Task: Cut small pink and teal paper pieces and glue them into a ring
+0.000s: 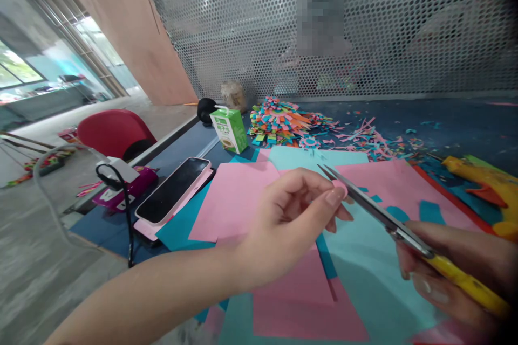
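My right hand [449, 272] grips yellow-handled scissors [388, 221] at the lower right, the metal blades pointing up and left. My left hand [291, 221] is pinched, thumb against fingertips, around a tiny pink paper scrap [339, 187] right beside the blades. Under both hands lie overlapping pink sheets [234, 199] and light blue sheets [364, 264] on a dark blue table.
A phone in a pink case [172, 191] lies at the left, a green drink carton [229, 129] behind it. A heap of coloured paper strips [279, 121] and scattered scraps [368, 137] lie further back. A perforated metal screen [324, 27] closes off the far side; a red chair [113, 132] stands left.
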Demonstrator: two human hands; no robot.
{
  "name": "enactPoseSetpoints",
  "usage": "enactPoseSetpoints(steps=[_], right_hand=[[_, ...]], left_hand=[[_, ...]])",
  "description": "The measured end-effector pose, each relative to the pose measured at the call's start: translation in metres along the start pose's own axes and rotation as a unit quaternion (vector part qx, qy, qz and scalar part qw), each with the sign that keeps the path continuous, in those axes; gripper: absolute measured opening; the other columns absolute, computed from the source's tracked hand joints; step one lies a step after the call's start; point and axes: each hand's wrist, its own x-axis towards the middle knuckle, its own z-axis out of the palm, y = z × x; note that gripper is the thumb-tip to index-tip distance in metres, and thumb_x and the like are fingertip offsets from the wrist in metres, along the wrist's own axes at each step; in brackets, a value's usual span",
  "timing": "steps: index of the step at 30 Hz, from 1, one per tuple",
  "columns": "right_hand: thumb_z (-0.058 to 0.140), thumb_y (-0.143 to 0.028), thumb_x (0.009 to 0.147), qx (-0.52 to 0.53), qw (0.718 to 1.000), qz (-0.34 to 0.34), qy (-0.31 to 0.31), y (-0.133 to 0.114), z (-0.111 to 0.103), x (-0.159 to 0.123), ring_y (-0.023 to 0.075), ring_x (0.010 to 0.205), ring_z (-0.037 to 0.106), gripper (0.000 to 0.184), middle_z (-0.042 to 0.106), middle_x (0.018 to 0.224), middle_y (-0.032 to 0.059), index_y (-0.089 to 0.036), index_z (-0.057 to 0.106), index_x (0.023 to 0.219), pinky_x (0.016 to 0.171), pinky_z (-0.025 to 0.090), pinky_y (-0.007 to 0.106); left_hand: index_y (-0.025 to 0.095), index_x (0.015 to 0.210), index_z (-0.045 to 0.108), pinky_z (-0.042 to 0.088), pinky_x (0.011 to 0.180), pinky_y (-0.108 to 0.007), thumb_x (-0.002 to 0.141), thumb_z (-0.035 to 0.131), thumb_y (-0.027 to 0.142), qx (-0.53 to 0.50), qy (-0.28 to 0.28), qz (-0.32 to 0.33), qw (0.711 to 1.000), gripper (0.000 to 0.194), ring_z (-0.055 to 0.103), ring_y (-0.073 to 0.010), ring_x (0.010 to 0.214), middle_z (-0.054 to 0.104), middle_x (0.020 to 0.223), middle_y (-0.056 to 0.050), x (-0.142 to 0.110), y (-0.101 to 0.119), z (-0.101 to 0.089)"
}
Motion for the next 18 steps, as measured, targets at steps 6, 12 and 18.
enactPoseSetpoints(steps=[6, 12, 18], right_hand=[[0.066, -0.064, 0.067, -0.011, 0.999, 0.021, 0.030, -0.004, -0.001, 0.006, 0.0164, 0.042, 0.040, 0.038, 0.042, 0.049, -0.0023, -0.028, 0.054, 0.066, 0.035, 0.033, 0.025], [0.068, -0.066, 0.058, -0.033, 0.995, 0.015, 0.092, -0.016, 0.002, 0.016, 0.0178, 0.042, 0.040, 0.041, 0.034, 0.045, -0.0033, -0.028, 0.054, 0.066, 0.034, 0.033, 0.026], [0.066, -0.063, 0.066, -0.019, 0.999, 0.007, 0.027, -0.007, -0.001, 0.007, 0.0165, 0.042, 0.041, 0.037, 0.042, 0.049, -0.0026, -0.028, 0.056, 0.067, 0.035, 0.036, 0.025]], left_hand=[[0.015, 0.074, 0.058, 0.044, 0.050, -0.014, 0.087, 0.065, 0.026, 0.005, 0.001, 0.003, 1.000, 0.017, 0.055, -0.0046, 0.056, 0.062, 0.065, 0.000, 0.000, 0.001, -0.001], [0.016, 0.075, 0.058, 0.044, 0.051, -0.015, 0.086, 0.065, 0.027, 0.010, 0.007, -0.006, 1.000, 0.018, 0.055, -0.0053, 0.057, 0.062, 0.064, 0.001, 0.000, 0.001, -0.001], [0.016, 0.073, 0.057, 0.043, 0.051, -0.016, 0.085, 0.066, 0.026, 0.012, 0.009, -0.020, 1.000, 0.018, 0.055, -0.0058, 0.056, 0.061, 0.065, 0.001, 0.000, 0.002, 0.000]])
